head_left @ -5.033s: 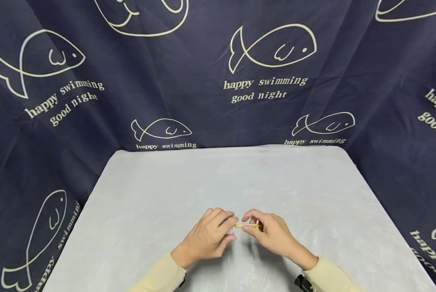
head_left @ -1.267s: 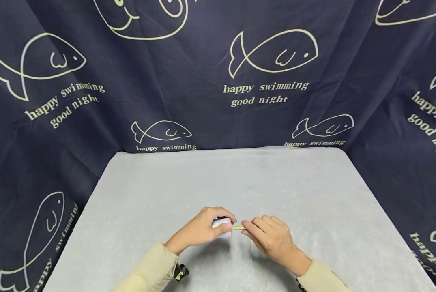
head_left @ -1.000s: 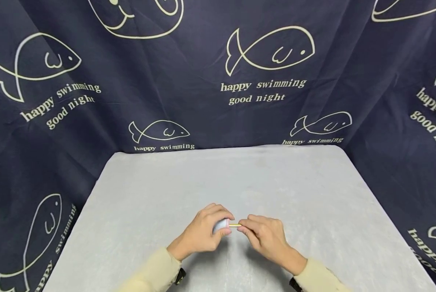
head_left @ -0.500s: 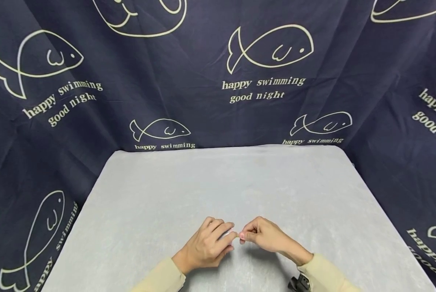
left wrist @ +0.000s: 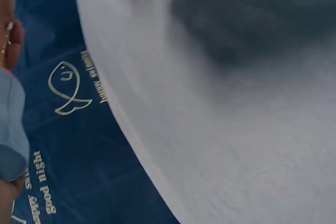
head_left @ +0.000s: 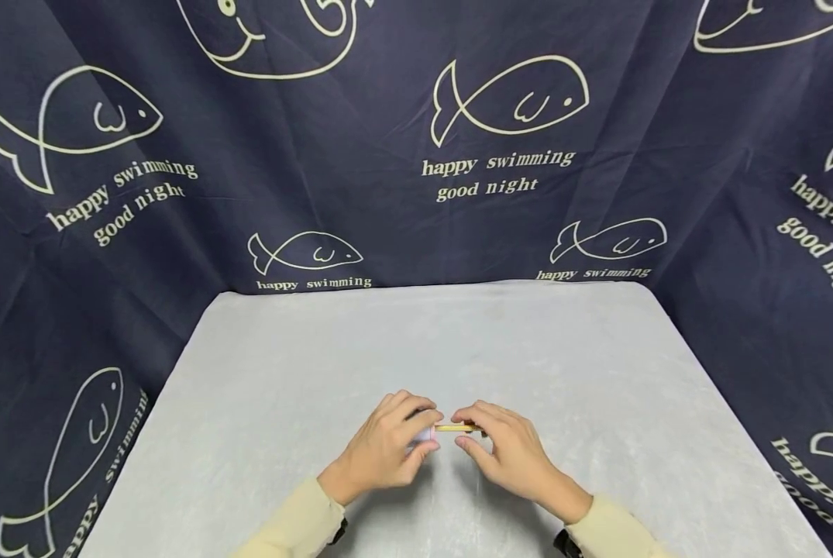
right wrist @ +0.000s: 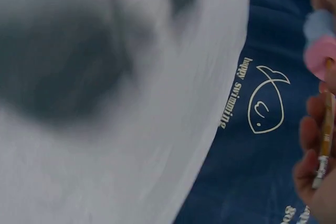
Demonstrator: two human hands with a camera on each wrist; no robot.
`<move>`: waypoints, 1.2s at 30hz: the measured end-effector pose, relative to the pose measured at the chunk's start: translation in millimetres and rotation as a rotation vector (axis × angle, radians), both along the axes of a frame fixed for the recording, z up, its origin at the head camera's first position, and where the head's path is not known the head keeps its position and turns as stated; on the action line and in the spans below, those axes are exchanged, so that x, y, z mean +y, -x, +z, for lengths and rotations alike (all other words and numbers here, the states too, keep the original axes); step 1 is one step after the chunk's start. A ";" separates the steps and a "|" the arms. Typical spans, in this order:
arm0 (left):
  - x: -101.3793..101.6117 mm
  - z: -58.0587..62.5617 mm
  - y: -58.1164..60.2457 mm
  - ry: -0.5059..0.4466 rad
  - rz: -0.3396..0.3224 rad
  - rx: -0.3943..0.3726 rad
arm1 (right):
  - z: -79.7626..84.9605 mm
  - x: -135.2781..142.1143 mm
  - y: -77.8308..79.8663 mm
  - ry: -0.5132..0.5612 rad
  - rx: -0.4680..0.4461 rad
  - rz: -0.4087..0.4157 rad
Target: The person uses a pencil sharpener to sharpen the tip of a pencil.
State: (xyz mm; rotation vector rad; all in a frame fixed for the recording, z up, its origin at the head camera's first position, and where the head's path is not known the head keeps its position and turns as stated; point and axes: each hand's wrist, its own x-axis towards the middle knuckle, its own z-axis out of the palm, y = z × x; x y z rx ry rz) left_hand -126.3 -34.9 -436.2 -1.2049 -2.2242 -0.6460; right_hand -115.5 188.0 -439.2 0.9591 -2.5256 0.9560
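My left hand grips a light blue pencil sharpener from behind, thumb in front and fingers over the top. In the right wrist view the sharpener's pink end faces the right hand. A yellow pencil has its tip in that end and lies level. Around the pencil's other part, my right hand has its fingers loosely curled, the thumb a little apart from the shaft in the head view. The left wrist view catches the sharpener body at its left edge.
Both hands are just above a table with a pale grey cloth. Dark blue curtains with fish drawings and lettering hang behind and on both sides. A dark band sits at the right sleeve.
Half a second ago the right fingertips pinched the pencil close to the sharpener; now they have loosened and more pencil shows. Both hands have risen slightly. The left hand keeps its hold throughout.
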 end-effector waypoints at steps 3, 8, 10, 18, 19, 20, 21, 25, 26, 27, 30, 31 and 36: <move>-2.5 5.3 0.5 -0.043 0.013 -0.167 | -4.3 -0.4 1.3 -0.031 0.193 0.008; -4.8 13.5 -0.5 -0.126 0.003 -0.511 | -9.5 0.6 4.2 -0.107 0.458 0.022; -5.1 16.7 -0.7 -0.158 -0.007 -0.657 | -9.7 -0.3 5.9 -0.111 0.597 0.017; -1.3 14.1 2.1 -0.156 -0.092 -0.767 | 4.7 -5.4 11.7 -0.031 0.744 0.013; -0.7 12.0 1.8 -0.132 -0.093 -0.700 | 4.9 -4.3 10.6 -0.035 0.644 0.028; 0.0 9.8 1.4 -0.105 -0.095 -0.624 | 5.2 -2.9 9.3 -0.042 0.523 0.041; 0.6 8.3 0.8 -0.074 -0.091 -0.542 | 5.6 -1.2 8.2 -0.052 0.396 0.048; 2.2 2.3 0.4 0.042 -0.070 -0.196 | 12.2 3.7 7.1 -0.076 -0.074 0.037; 2.3 1.4 1.4 0.062 -0.066 -0.120 | 14.9 4.4 8.3 -0.081 -0.153 0.036; 2.3 0.7 2.6 0.079 -0.062 -0.052 | 17.1 5.0 9.8 -0.083 -0.216 0.037; 1.6 -0.2 7.2 0.113 -0.058 0.089 | 21.7 5.8 14.1 -0.079 -0.351 0.043; 1.2 -0.1 8.6 0.125 -0.062 0.120 | 22.7 6.5 15.2 -0.080 -0.382 0.049; -6.7 2.0 13.0 0.147 -0.063 0.227 | 29.1 16.7 19.7 -0.108 -0.458 0.042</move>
